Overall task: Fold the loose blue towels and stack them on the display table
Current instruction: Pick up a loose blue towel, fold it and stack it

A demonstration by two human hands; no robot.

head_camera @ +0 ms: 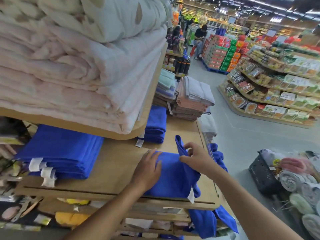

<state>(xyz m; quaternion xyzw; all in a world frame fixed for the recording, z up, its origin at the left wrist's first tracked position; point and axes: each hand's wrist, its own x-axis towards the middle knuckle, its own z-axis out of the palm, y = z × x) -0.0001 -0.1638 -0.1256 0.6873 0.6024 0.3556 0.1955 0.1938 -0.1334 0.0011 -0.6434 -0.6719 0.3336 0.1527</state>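
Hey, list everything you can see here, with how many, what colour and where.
loose blue towel: one, blue, table front, partly folded
left blue stack: one, blue, table left
back blue stack: one, blue, table rear
display table: one, light wood, under the towels
quilts: several, pale pink and white, upper shelf
towel pile: one, grey and pink, beyond table
basket: one, black, right side
food shelves: several, mixed colours, far right
left hand: one, pressing flat on loose blue towel
right hand: one, pinching its raised fold
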